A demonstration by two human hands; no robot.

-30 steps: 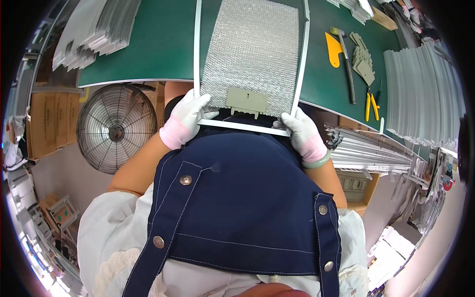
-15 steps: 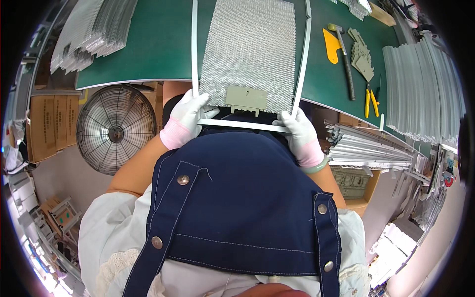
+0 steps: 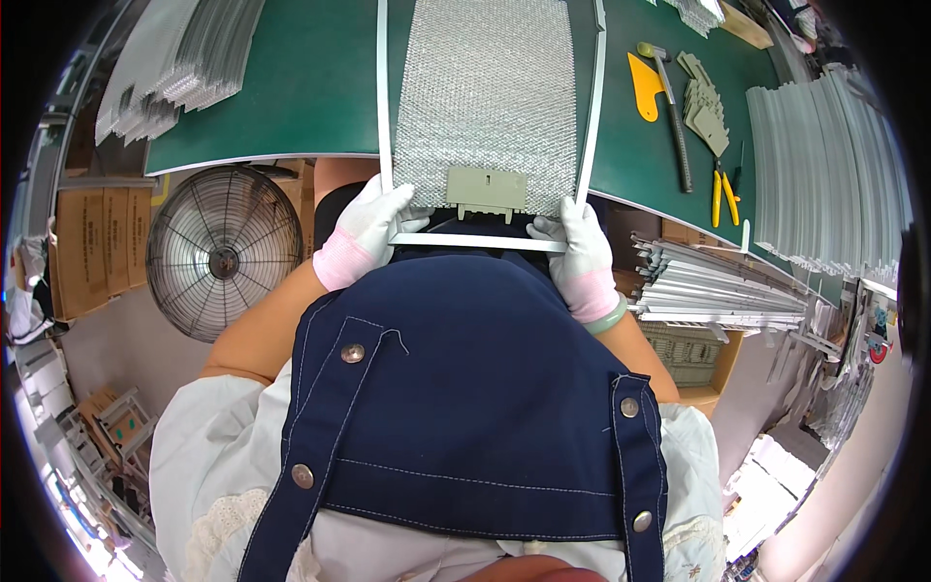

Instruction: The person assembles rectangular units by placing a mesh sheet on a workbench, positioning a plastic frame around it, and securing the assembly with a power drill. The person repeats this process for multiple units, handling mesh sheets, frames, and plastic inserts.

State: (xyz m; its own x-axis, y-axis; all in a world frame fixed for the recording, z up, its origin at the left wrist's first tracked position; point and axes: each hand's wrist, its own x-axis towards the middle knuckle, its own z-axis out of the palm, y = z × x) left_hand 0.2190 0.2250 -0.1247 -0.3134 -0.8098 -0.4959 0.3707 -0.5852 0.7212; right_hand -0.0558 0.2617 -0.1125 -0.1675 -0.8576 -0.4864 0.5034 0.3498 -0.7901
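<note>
A slim silver metal frame (image 3: 477, 242) reaches from the table to just in front of my apron, its near bar toward me. My gloved left hand (image 3: 369, 225) is closed round its near left corner, thumb on top of the side bar. At the near right corner, my gloved right hand (image 3: 584, 250) grips the frame, its thumb along the side bar and fingertips curled inside. Between the side bars lies a silver metal mesh panel (image 3: 490, 97), apart from both bars. An olive-grey plastic plate (image 3: 487, 190) with small prongs sits on the panel's near edge.
On the green table (image 3: 310, 97), a yellow scraper (image 3: 644, 87), a hammer (image 3: 676, 126), plastic plates (image 3: 704, 109) and yellow-handled pliers (image 3: 723, 199) lie right. Mesh stacks (image 3: 208, 58) stand left, pale panels (image 3: 819, 175) right. A fan (image 3: 224, 262) stands left, metal strips (image 3: 713, 286) below right.
My right hand has shifted its hold, its thumb now pointing up along the side bar. The frame's near bar has risen slightly in view, and the mesh panel sits a little farther left.
</note>
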